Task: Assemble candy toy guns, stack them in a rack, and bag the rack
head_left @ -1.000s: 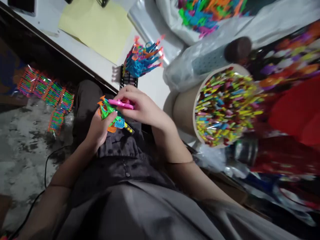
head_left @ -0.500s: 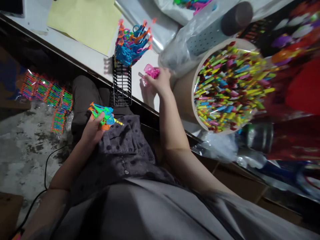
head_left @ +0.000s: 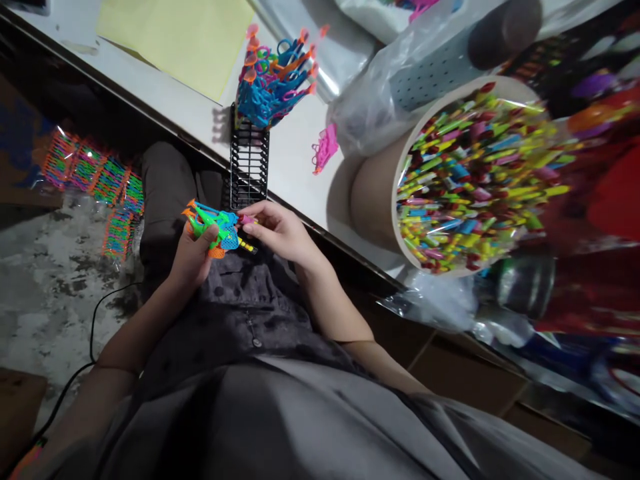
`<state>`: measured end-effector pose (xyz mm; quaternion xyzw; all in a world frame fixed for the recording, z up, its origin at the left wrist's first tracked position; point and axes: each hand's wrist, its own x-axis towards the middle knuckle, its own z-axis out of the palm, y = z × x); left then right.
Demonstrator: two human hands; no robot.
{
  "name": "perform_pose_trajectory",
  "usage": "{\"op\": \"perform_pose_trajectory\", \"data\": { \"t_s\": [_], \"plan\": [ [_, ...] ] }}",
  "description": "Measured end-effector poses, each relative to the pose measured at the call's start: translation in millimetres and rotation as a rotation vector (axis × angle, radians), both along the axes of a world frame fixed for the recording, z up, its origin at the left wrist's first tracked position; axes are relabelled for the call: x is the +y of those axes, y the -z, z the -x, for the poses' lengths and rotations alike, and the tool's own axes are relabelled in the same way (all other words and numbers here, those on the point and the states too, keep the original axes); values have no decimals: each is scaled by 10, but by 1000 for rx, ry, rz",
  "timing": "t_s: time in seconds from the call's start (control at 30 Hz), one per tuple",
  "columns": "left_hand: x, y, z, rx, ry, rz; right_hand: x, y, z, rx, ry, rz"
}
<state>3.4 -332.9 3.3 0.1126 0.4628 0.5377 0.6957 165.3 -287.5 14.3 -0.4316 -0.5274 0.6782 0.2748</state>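
Over my lap, my left hand [head_left: 193, 257] grips a bunch of plastic pieces [head_left: 215, 230] in green, blue and orange, with mesh ends and narrow tips. A small yellow stick with a dark end [head_left: 247, 247] juts from the bunch. My right hand [head_left: 280, 230] pinches a small pink and dark red piece [head_left: 247, 219] against the blue mesh end. A pink plastic piece [head_left: 325, 148] lies on the white table. Beyond my hands, a black wire rack [head_left: 249, 163] stands at the table edge, with many blue and orange-tipped plastic pieces [head_left: 267, 93] at its far end.
To the right is a wide round tub [head_left: 367, 193] full of small colourful sticks [head_left: 475, 180]. A clear plastic bag [head_left: 365, 110] lies behind it. Yellow paper [head_left: 175, 40] covers part of the white table [head_left: 295, 150]. Bagged colourful pieces [head_left: 90, 173] lie at left.
My right hand has left the pink plastic piece on the table and come back to my lap, now holding a small pink and dark red piece at the bunch. My left hand still grips the bunch.
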Motion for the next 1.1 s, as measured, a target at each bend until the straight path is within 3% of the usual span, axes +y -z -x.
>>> {"op": "perform_pose_trajectory", "data": {
  "t_s": [0.47, 0.7, 0.93, 1.03, 1.1],
  "plan": [
    [-32, 14, -5, -3, -38, -15, -26, -65, 86, -43, 131, 82],
    [-42, 31, 20, 30, -30, -13, -10, -90, 41, -62, 13, 62],
    [31, 75, 28, 30, -32, -62, -53, -170, 47, -136, -75, -35],
    [161, 15, 40, 28, -3, -49, 9, -297, -87, -248, -114, -159],
    [320, -28, 107, 71, -14, -41, 100, -382, -356, -368, 1, -311]
  ]
}}
